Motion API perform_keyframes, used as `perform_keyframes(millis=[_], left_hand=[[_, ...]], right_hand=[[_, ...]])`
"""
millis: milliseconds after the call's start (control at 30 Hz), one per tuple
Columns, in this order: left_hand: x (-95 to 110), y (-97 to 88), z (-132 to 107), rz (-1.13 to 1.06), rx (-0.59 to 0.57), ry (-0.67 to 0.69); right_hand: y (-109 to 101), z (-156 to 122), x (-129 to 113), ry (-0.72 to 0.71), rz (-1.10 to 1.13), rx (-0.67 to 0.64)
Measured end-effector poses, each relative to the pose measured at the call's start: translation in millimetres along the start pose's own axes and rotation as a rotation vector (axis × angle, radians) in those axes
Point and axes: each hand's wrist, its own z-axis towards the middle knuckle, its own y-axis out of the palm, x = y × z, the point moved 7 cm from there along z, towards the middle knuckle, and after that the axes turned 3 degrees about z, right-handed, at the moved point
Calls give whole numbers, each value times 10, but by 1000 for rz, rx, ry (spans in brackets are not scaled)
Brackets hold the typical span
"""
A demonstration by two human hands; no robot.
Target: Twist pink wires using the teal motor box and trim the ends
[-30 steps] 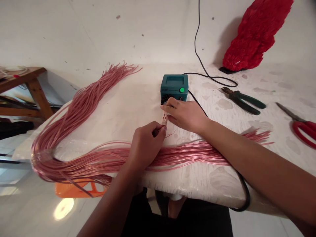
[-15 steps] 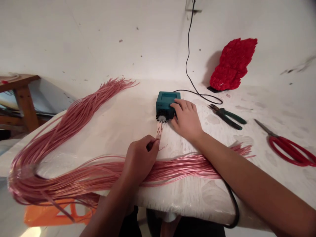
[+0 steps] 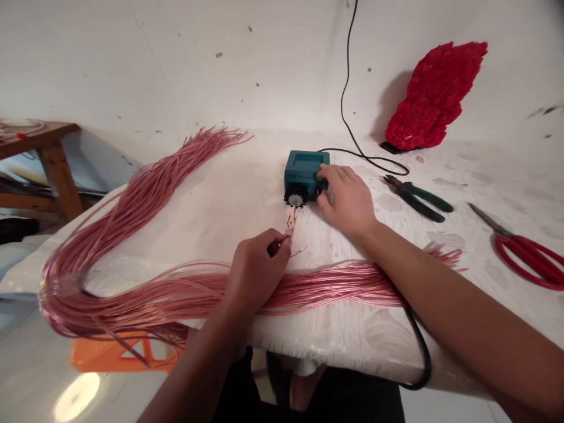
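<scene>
A small teal motor box (image 3: 307,164) with a black bristly wheel (image 3: 295,195) on its front stands on the table. My right hand (image 3: 348,197) grips the right side of the box, fingertips by a green button (image 3: 321,178) and thumb lower down. My left hand (image 3: 259,261) pinches the near end of a pale pink flat strip (image 3: 290,222) with dark marks. The strip's far end meets the wheel's hub. A thin loose thread (image 3: 300,252) sticks out beside the left fingertips. Under my left wrist runs a bundle of pink wires (image 3: 335,285).
The wire bundle curves round at the left, bound with clear wrap (image 3: 69,285). Green-handled pliers (image 3: 418,198) and red-handled scissors (image 3: 524,249) lie at right. A red fluffy piece (image 3: 434,100) leans on the wall. A black cable (image 3: 346,106) runs up behind the box.
The whole view has shifted a little, so the scene sits higher and further right. My left hand still pinches the strip. The green button now shows by my right fingertips.
</scene>
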Motion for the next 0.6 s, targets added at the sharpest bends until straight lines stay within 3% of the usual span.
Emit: perform_keyframes(millis=[100,200,267,600], left_hand=[[-2,-4,-1,7,11,3],[-8,0,6,11,9,1],[-8,3,9,7,7,3],[-13,5,-7,-23,18,16]], right_hand=[[19,-20,-156,-188,-33,-31],[90,-103,-429,-467,15,-132],[133,-159,-551,-578,27,-191],[140,-125,-558,-514,-67,-198]])
